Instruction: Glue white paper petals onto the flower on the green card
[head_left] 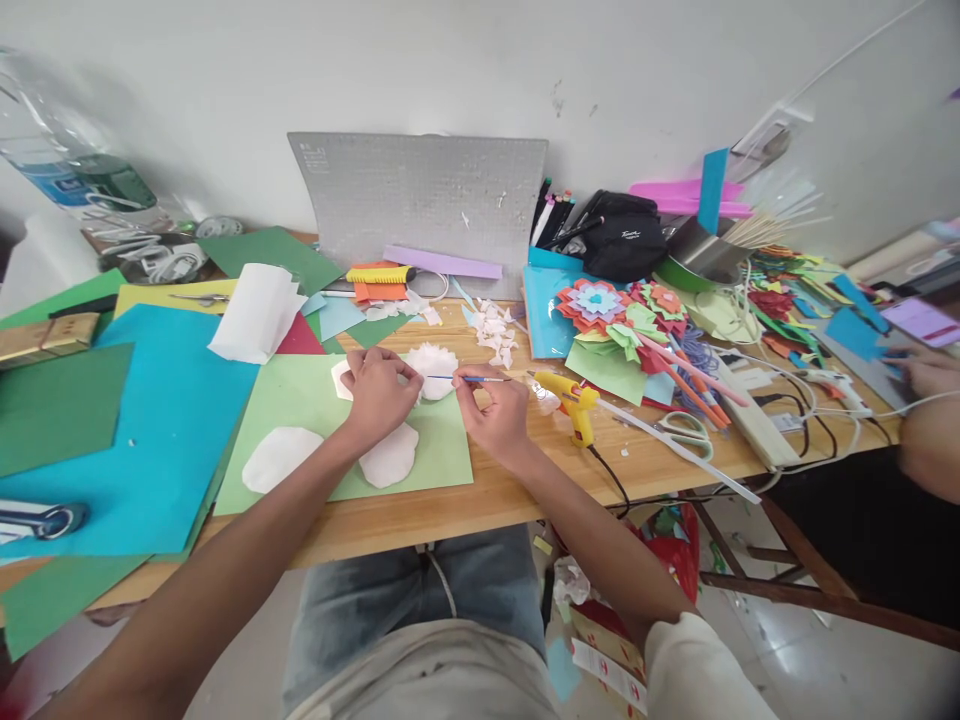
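My right hand (pixel 491 410) pinches a slim blue stick (pixel 480 379), perhaps a pen refill or a fine brush. Its thin end crosses a white fringed paper piece (pixel 435 362). At the left edge of that piece, my left hand (pixel 379 390) has its fingertips closed on the paper. A pale green sheet (pixel 352 485) lies beneath both. Two rounded white paper pieces rest on it: one (pixel 281 458) left of my left forearm, the other (pixel 390 455) partly under my wrist. Another white piece (pixel 341 380) shows behind my left hand.
A yellow glue gun (pixel 570 400) lies right of my right hand, near scissors (pixel 686 432) and layered paper flowers (pixel 596 305). White scraps (pixel 493 335) lie behind the hands. A blue sheet (pixel 172 400) covers the left side. Another person's hand (pixel 930 375) is at far right.
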